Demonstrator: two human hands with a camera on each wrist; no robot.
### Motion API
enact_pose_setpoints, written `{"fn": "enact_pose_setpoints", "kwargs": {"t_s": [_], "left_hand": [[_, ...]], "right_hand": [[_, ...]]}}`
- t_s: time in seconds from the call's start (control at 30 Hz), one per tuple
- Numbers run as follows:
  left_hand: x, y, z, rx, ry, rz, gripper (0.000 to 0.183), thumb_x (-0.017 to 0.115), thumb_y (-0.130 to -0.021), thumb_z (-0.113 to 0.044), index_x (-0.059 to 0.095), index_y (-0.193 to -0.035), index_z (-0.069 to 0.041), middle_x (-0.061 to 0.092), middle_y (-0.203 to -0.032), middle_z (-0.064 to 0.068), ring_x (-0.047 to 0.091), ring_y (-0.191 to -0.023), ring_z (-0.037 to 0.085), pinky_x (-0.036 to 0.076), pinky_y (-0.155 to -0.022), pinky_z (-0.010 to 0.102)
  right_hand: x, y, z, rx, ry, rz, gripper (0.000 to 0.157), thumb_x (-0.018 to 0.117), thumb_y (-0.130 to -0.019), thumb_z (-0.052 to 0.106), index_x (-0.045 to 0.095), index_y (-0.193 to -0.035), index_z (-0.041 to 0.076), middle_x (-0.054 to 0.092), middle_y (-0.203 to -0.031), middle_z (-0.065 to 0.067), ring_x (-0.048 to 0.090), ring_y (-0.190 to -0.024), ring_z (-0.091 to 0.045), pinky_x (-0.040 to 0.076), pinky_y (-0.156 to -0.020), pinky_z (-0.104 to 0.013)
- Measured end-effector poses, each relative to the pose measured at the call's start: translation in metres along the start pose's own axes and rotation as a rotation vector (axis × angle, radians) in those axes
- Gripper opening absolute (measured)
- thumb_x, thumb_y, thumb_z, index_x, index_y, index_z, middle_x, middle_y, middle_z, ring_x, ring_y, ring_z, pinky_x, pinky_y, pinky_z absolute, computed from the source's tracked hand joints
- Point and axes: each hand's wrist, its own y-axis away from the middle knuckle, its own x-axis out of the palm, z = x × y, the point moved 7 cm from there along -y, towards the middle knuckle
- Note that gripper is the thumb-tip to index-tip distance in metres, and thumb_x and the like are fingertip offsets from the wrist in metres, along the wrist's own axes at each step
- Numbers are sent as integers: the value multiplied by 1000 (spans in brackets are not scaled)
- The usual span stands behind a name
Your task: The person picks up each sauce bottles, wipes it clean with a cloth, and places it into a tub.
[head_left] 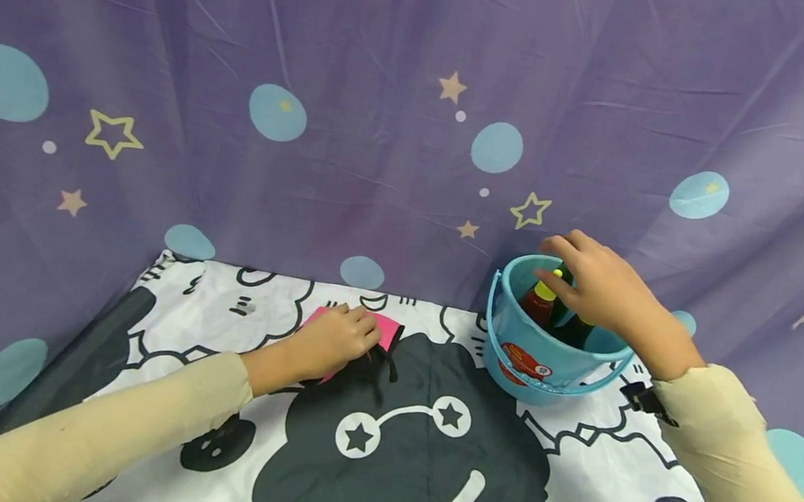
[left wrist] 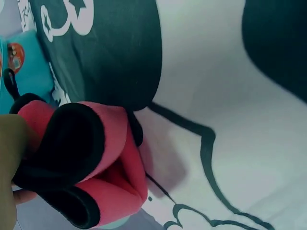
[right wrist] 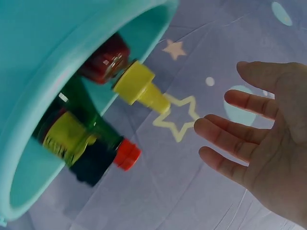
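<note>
My left hand (head_left: 335, 337) grips a pink cloth piece (head_left: 386, 326) on the sheet. In the left wrist view the pink cloth piece (left wrist: 117, 143) is folded over, edged in black, with a black loop; its exact kind is unclear. Above a light blue bucket (head_left: 511, 330), my right hand (head_left: 598, 282) has its fingers spread and holds nothing. Inside the bucket stand a red-brown bottle with a yellow nozzle cap (right wrist: 136, 86), a green bottle with a red cap (right wrist: 96, 122) and a dark-capped bottle with a yellow label (right wrist: 64, 139). The fingertips are apart from the bottles in the right wrist view.
A purple curtain (head_left: 385, 120) with stars and dots hangs behind. The patterned black and white sheet (head_left: 418, 463) lies below both hands. The bucket's blue handle (head_left: 563, 390) hangs down in front, near a red sticker (head_left: 525, 361).
</note>
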Motion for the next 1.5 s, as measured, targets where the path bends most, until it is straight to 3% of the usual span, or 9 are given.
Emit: {"fn": "enact_pose_setpoints", "kwargs": {"t_s": [0.23, 0.5, 0.77, 0.9, 1.07, 1.37, 1.5], "left_hand": [[4, 8, -9, -31, 49, 16, 18, 77, -75, -13, 67, -90, -11, 60, -81, 2, 58, -74, 20, 50, -59, 33], [12, 18, -15, -87, 102, 123, 30, 82, -77, -32, 66, -94, -13, 63, -84, 1, 57, -75, 19, 48, -61, 33], [17, 18, -25, -114, 153, 176, 25, 76, -84, -36, 66, -87, -13, 63, -77, 0, 58, -67, 18, 47, -55, 31], [16, 16, -23, -194, 190, 142, 22, 74, -87, -29, 65, -82, -10, 64, -72, 3, 62, -62, 19, 51, -54, 33], [18, 17, -25, -278, 209, 94, 22, 73, -89, -25, 62, -78, -8, 60, -67, 4, 62, -57, 19, 51, -49, 34], [19, 21, -46, -164, 167, 203, 26, 74, -86, -32, 66, -80, -8, 59, -64, 1, 60, -57, 14, 51, -51, 29], [19, 23, -48, -144, 116, 298, 33, 74, -87, -36, 69, -90, -3, 63, -69, 3, 64, -64, 15, 55, -58, 29]], "right_hand": [[7, -6, 9, -29, -20, -14, 34, 67, -98, 18, 61, -127, 1, 63, -110, -18, 59, -79, -28, 53, -72, -46], [8, -11, 19, -87, -23, -106, 32, 70, -94, 15, 64, -123, 3, 64, -103, -15, 56, -74, -25, 51, -68, -41], [9, -12, 32, -115, -20, -174, 32, 72, -93, 14, 64, -122, 4, 64, -106, -15, 59, -77, -26, 51, -67, -40], [13, -12, 38, -113, -23, -192, 38, 73, -93, 18, 62, -128, 5, 63, -115, -18, 62, -84, -32, 53, -75, -46], [17, -14, 47, -148, -22, -227, 39, 74, -92, 18, 61, -127, 6, 62, -113, -17, 59, -83, -31, 51, -74, -45], [33, -15, 57, -179, -33, -225, 41, 74, -93, 22, 60, -128, 5, 63, -113, -18, 59, -82, -30, 51, -72, -41], [40, -15, 59, -160, -44, -208, 42, 73, -93, 23, 59, -130, 8, 62, -114, -17, 60, -84, -29, 52, -73, -42]]}}
